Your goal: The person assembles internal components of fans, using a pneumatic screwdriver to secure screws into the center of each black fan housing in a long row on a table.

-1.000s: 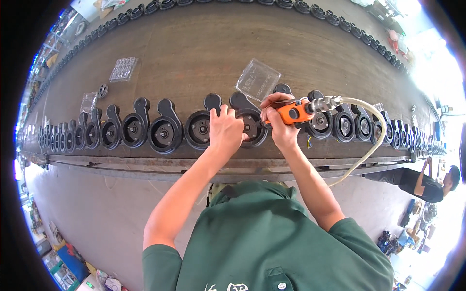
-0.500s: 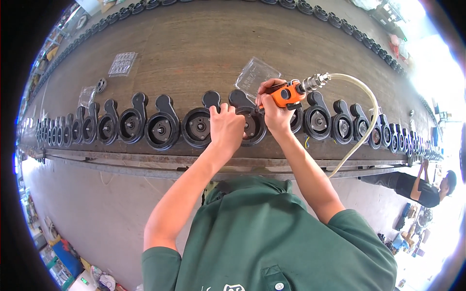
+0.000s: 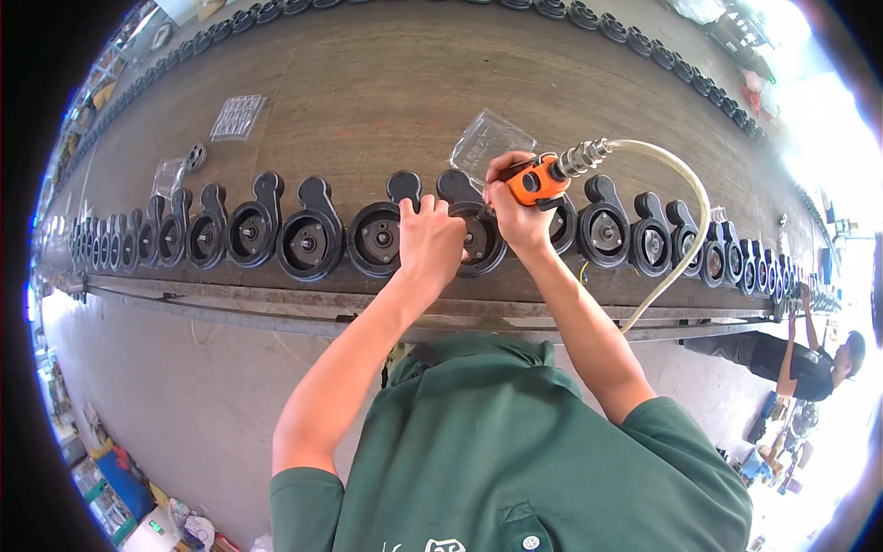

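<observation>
a row of black round housings [image 3: 307, 241], each with a smaller rounded head, runs along the near side of a long brown worktop [image 3: 349, 101], a clear plastic tray [image 3: 237, 118] lying beyond it at left. the left arm, bent at the elbow, leaves a short green sleeve [image 3: 308, 497] and slants up and to the right. the left hand [image 3: 430, 241] lies back upward with its fingers pointing away from the body, the tips slightly apart, over the right side of one housing [image 3: 366, 241] and the left side of the next one [image 3: 487, 258]; whether they grip or only rest cannot be told. a second clear tray [image 3: 492, 138] lies behind the hands. just to the right, the right hand [image 3: 520, 216] is raised at the end of a forearm slanting up and to the left, fingers clamped around an orange hand tool [image 3: 536, 181]. the tool tilts, its rear to the upper right and its front toward that next housing, where contact is hidden. a silver fitting [image 3: 583, 158] joins it to a pale hose [image 3: 692, 189] that arcs right and down past the right forearm. at far right, a co-worker [image 3: 814, 368] in dark clothing reaches toward the row.
</observation>
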{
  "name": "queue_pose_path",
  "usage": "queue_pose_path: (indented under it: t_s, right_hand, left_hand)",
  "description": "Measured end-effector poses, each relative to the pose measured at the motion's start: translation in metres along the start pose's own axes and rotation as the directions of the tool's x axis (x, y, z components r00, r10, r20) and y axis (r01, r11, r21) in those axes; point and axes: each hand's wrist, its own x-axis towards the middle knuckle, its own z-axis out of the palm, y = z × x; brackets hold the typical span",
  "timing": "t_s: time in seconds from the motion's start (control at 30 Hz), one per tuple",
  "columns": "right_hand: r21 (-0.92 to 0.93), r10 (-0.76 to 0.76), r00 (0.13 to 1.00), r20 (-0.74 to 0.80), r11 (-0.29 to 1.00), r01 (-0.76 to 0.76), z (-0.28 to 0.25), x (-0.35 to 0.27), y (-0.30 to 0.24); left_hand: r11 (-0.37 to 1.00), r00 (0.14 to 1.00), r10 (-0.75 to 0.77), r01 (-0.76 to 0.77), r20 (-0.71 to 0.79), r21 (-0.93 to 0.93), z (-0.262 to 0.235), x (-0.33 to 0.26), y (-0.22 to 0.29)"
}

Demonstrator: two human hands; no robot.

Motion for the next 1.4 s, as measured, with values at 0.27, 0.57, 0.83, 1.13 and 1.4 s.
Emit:
queue_pose_path:
  t_s: [0.27, 0.57, 0.83, 1.13, 1.4]
  right_hand:
    - [-0.155, -0.037, 0.991, 0.127, 0.986, 0.056, 0.014, 0.004, -0.006]
    - [-0.214, -0.037, 0.987, 0.156, 0.974, 0.071, 0.012, 0.003, -0.001]
    - [0.059, 0.103, 0.993, 0.064, 0.993, -0.106, 0.003, -0.032, -0.035]
    - [0.06, 0.095, 0.995, 0.002, 0.994, -0.095, -0.003, -0.039, -0.025]
    - [0.033, 0.087, 0.996, 0.031, 0.996, -0.088, -0.008, -0.042, -0.022]
  left_hand:
    - [0.999, 1.0, -0.017, 0.016, 0.014, 0.046, 0.005, 0.001, 0.003]
    - [1.0, 0.998, -0.02, 0.021, -0.058, 0.01, 0.006, -0.002, 0.004]
    - [1.0, 0.997, -0.019, 0.019, -0.076, 0.0, 0.01, -0.004, 0.003]
    - [1.0, 0.997, -0.017, 0.016, -0.072, -0.02, 0.007, -0.004, 0.002]
    - [0.999, 0.997, -0.027, 0.024, -0.069, -0.036, 0.008, -0.004, 0.001]
